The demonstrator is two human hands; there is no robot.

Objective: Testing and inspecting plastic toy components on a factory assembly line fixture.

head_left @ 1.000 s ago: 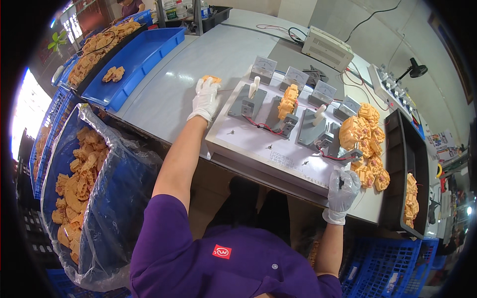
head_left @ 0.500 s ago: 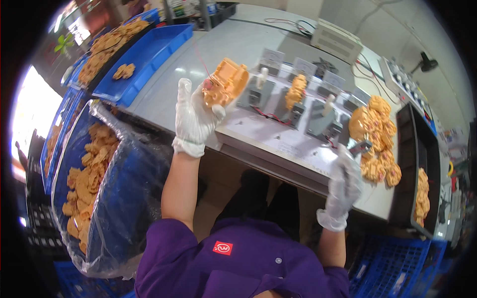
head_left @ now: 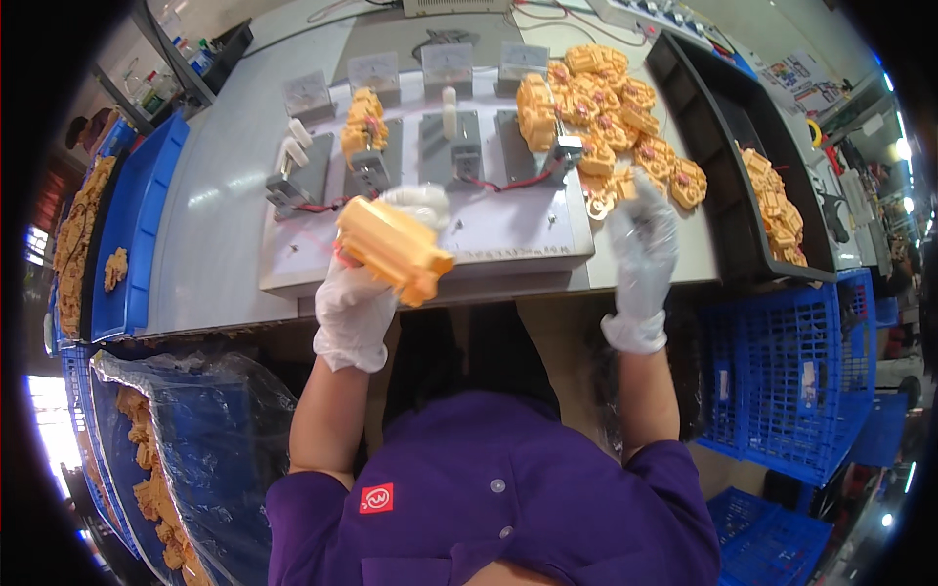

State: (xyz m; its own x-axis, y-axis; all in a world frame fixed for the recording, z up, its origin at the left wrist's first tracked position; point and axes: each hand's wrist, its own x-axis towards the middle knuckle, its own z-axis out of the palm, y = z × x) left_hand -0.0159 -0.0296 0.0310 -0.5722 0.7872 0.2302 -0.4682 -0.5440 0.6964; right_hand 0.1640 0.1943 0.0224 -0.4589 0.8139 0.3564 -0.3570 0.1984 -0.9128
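Note:
My left hand (head_left: pixel 357 317), in a white glove, is closed round an orange-yellow moulded plastic housing (head_left: pixel 391 244). The housing is raised in front of a white test board (head_left: pixel 508 244), its smooth rounded back showing. My gloved right hand (head_left: pixel 643 264) has its fingers stretched toward the near edge of a pile of similar housings (head_left: pixel 611 107); nothing shows in it, and I cannot tell whether the fingertips touch the pile. On the board, one housing (head_left: pixel 363 122) sits on the second grey stand from the left and another housing (head_left: pixel 535 112) on the rightmost stand.
Panel meters (head_left: pixel 447 70) line the board's back. A black tray (head_left: pixel 728 127) with more housings stands at the right. Blue trays (head_left: pixel 147 230) are at the far left, above a plastic-lined blue bin (head_left: pixel 225 439) of parts. Blue crates (head_left: pixel 782 381) stand lower right.
The view has turned right. The housing in my left hand has tipped over, from its open side to its smooth back, and come over the board. My right hand has moved from the rightmost stand toward the pile.

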